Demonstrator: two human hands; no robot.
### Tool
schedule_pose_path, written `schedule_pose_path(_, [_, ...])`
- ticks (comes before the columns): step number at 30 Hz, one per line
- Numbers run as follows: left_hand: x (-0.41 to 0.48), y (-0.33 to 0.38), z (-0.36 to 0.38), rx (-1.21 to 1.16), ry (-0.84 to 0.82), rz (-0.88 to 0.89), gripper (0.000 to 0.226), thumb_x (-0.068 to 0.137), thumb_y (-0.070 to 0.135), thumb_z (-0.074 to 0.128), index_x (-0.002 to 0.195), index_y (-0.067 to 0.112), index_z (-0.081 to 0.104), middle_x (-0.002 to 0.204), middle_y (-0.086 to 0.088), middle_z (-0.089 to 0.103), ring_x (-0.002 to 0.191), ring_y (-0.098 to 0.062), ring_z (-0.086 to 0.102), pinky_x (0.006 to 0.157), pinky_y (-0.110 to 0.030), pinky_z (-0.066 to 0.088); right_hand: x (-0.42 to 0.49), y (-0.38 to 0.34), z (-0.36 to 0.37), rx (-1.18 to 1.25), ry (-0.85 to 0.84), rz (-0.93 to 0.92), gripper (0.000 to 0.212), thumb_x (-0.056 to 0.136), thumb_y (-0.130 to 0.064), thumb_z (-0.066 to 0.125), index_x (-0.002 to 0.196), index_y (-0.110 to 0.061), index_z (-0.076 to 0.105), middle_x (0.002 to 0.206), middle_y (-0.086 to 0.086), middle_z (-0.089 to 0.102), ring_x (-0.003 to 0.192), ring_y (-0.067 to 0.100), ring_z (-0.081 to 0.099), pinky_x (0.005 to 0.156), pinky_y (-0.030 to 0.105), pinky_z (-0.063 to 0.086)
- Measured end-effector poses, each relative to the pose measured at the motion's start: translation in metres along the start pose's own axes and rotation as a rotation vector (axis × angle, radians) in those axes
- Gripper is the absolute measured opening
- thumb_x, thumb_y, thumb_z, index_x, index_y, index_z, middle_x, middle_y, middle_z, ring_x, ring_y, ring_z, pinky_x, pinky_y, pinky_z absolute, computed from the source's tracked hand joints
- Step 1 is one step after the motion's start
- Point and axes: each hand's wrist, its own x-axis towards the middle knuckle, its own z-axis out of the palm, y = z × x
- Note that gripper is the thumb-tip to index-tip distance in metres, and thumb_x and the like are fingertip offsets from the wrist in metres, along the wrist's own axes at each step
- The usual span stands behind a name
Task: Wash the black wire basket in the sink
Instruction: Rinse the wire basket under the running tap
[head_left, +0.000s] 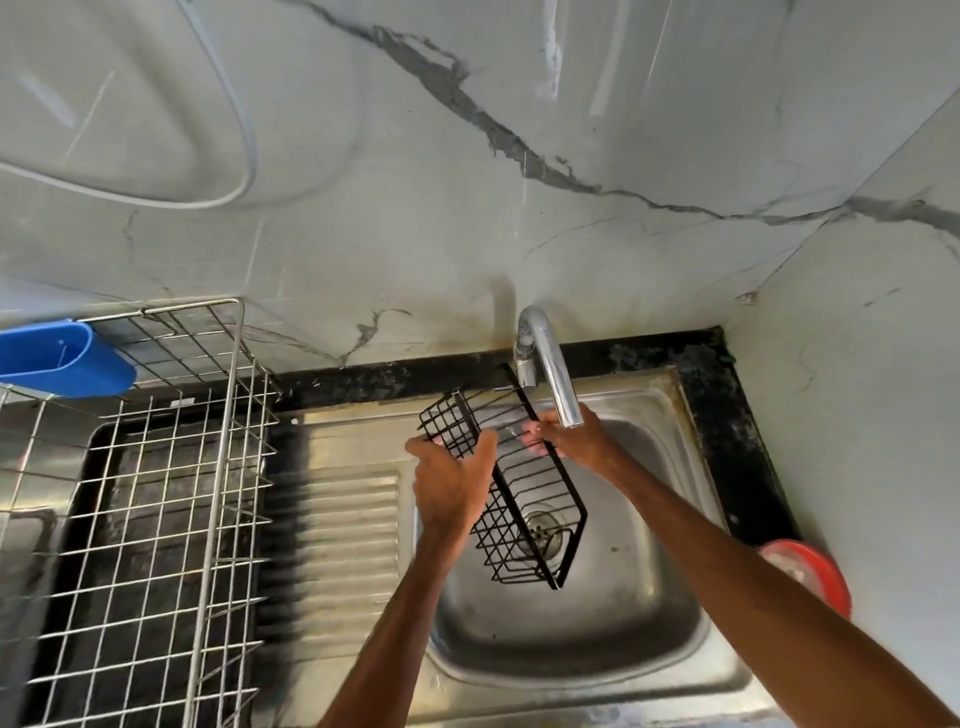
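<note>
Black wire basket (514, 488), just one, held tilted over the sink (597, 654) bowl right under the tap (551, 364). Its high end is by the spout and its low end is over the drain (541, 535). Two hands on it: left hand (451, 486) curls round the end left of the tap and grips the wires. Right hand (574, 441) sits on the long rim below the spout, fingers blurred, so can't tell if it grips or only touches. Far left of the tap there's one silver dish rack (156, 519) with one blue plastic tub (57, 358) on it. Down right of the tap, one red round thing (818, 577).
</note>
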Motion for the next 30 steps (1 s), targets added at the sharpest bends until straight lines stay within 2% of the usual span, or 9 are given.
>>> schedule_pose_path(2, [0.004,0.001,-0.003,-0.037,0.007,-0.008,0.079,0.091,0.052,0.069,0.134,-0.002,0.032,0.125,-0.021,0.062,0.094,-0.028,0.058,0.077,-0.038,0.052,-0.012,0.020,-0.003,-0.228,0.066,-0.063,0.010,0.096,-0.020,0.068,0.100,-0.013,0.073,0.094,0.008,0.078,0.085,0.020,0.076,0.080,0.035,0.061])
schedule_pose_path(6, [0.009,0.002,-0.008,-0.042,-0.008,-0.006,0.081,0.088,0.057,0.070,0.134,0.002,0.033,0.134,-0.018,0.059,0.101,-0.029,0.062,0.085,-0.044,0.059,-0.030,0.041,-0.012,-0.253,0.017,0.033,0.017,0.094,-0.016,0.070,0.105,-0.004,0.073,0.092,0.006,0.078,0.077,0.010,0.076,0.071,0.024,0.060])
schedule_pose_path(9, [0.006,0.002,-0.007,-0.030,-0.062,-0.008,0.081,0.088,0.059,0.068,0.136,0.003,0.034,0.139,-0.015,0.057,0.108,-0.031,0.064,0.085,-0.045,0.059,-0.026,0.027,-0.009,-0.283,0.022,-0.013,0.006,0.094,-0.021,0.071,0.093,-0.016,0.070,0.094,0.007,0.078,0.084,0.021,0.077,0.078,0.042,0.060])
schedule_pose_path(12, [0.002,0.001,-0.003,0.008,-0.112,0.011,0.084,0.086,0.066,0.064,0.135,0.004,0.036,0.136,-0.015,0.060,0.106,-0.030,0.066,0.083,-0.043,0.060,-0.012,-0.005,-0.003,-0.059,0.162,-0.031,0.008,0.090,-0.005,0.073,0.087,-0.009,0.066,0.091,0.019,0.076,0.086,0.037,0.075,0.080,0.051,0.060])
schedule_pose_path(16, [-0.001,0.004,-0.001,-0.016,-0.109,0.020,0.093,0.079,0.074,0.062,0.135,0.004,0.037,0.133,-0.015,0.063,0.102,-0.029,0.070,0.071,-0.038,0.062,-0.004,-0.025,-0.004,0.043,0.132,-0.127,0.007,0.090,0.001,0.070,0.095,-0.002,0.068,0.093,0.023,0.074,0.077,0.031,0.075,0.062,0.034,0.061])
schedule_pose_path(18, [0.005,0.005,-0.001,-0.024,-0.084,0.005,0.083,0.086,0.064,0.067,0.134,0.002,0.038,0.129,-0.014,0.063,0.098,-0.027,0.067,0.067,-0.036,0.056,-0.012,-0.018,-0.004,0.000,0.163,-0.129,0.012,0.088,0.000,0.072,0.092,-0.010,0.067,0.090,0.013,0.076,0.076,0.022,0.076,0.063,0.032,0.061])
schedule_pose_path(22, [0.015,0.002,-0.001,-0.046,-0.040,-0.007,0.075,0.092,0.052,0.069,0.137,0.000,0.040,0.134,-0.014,0.058,0.092,-0.020,0.058,0.070,-0.032,0.045,-0.034,0.029,-0.013,-0.069,0.056,-0.070,0.010,0.092,-0.005,0.070,0.102,-0.003,0.071,0.093,0.012,0.077,0.078,0.014,0.076,0.065,0.022,0.060])
schedule_pose_path(26, [0.018,0.000,-0.001,-0.063,-0.010,-0.010,0.073,0.093,0.053,0.068,0.134,0.000,0.039,0.132,-0.014,0.059,0.077,-0.011,0.055,0.072,-0.033,0.047,-0.058,0.069,-0.026,-0.046,0.025,0.094,0.017,0.094,-0.013,0.070,0.108,-0.003,0.071,0.104,0.017,0.076,0.088,0.020,0.076,0.072,0.029,0.062])
schedule_pose_path(30, [0.014,-0.002,0.000,-0.076,-0.005,0.009,0.072,0.092,0.053,0.068,0.135,0.002,0.039,0.126,-0.015,0.063,0.096,-0.025,0.062,0.071,-0.034,0.049,-0.053,0.063,-0.027,-0.124,0.064,0.141,0.023,0.091,-0.003,0.071,0.110,0.009,0.068,0.094,0.017,0.076,0.080,0.021,0.077,0.071,0.029,0.062])
